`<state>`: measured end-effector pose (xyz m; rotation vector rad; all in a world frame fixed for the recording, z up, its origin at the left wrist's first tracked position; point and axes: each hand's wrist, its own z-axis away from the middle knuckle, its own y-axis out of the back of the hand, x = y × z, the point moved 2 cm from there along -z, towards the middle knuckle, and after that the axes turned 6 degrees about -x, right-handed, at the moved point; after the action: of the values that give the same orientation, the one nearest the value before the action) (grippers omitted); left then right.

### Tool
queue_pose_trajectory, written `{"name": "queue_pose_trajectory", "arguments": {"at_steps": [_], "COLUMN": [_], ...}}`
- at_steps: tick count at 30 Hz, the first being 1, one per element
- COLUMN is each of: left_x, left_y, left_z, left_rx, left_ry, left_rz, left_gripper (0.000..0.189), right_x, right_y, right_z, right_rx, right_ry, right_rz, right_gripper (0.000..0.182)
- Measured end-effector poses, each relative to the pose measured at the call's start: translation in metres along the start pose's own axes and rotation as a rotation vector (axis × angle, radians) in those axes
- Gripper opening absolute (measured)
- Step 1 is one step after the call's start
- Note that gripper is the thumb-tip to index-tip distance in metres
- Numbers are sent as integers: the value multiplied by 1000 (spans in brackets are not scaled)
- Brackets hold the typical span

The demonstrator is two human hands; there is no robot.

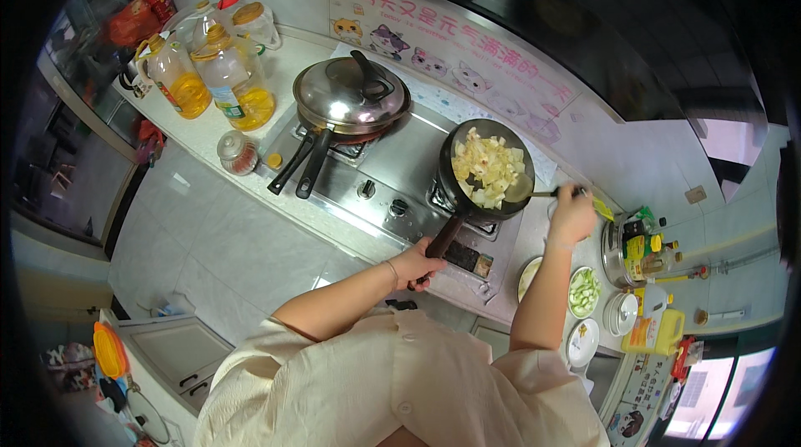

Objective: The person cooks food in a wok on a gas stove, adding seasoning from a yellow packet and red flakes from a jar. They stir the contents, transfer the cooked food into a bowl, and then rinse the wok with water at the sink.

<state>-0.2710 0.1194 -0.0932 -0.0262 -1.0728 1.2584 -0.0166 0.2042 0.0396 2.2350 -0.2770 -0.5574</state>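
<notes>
My left hand (418, 267) is closed around the brown handle (445, 235) of a dark frying pan (448, 179). The pan sits over the right burner of a steel gas hob (400, 153). Pale chopped food, which looks like cabbage (487, 165), fills much of the pan. My right hand (572, 215) grips the black handle of a metal spatula (519, 189), whose blade rests in the pan at the food's right edge. Over the left burner stands a second pan, covered by a domed steel lid (338, 96).
Large cooking oil bottles (241, 90) and a glass jar (238, 153) stand left of the hob. To the right are a plate of sliced green vegetable (584, 292), a white plate (583, 342), stacked bowls (622, 312) and a yellow jug (660, 331). A dark range hood (532, 2) overhangs the back.
</notes>
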Motion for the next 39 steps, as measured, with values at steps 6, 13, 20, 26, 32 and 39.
{"name": "queue_pose_trajectory", "arguments": {"at_steps": [6,13,20,26,32,39], "left_x": [2,7,6,6,4,8], "left_y": [-2,1,0,2,8,8], "left_z": [-1,6,2,2,4,2], "left_rx": [4,-10,-7,-5,-12,-38], "left_ry": [13,13,24,16,11,2], "left_rz": [-9,-13,-23,-15,-17,-79], "left_gripper": [47,48,48,48,50,49], "right_x": [96,30,10,-25,-43,-18], "right_y": [-76,15,-6,31,124,57], "right_z": [45,14,17,17,11,35], "right_rx": [-422,-581,-172,-528,-803,-422], "right_ry": [-715,12,604,834,1034,816], "right_rz": [-1069,-995,-408,-516,-318,-310], "right_gripper": [28,27,23,21,22,24]}}
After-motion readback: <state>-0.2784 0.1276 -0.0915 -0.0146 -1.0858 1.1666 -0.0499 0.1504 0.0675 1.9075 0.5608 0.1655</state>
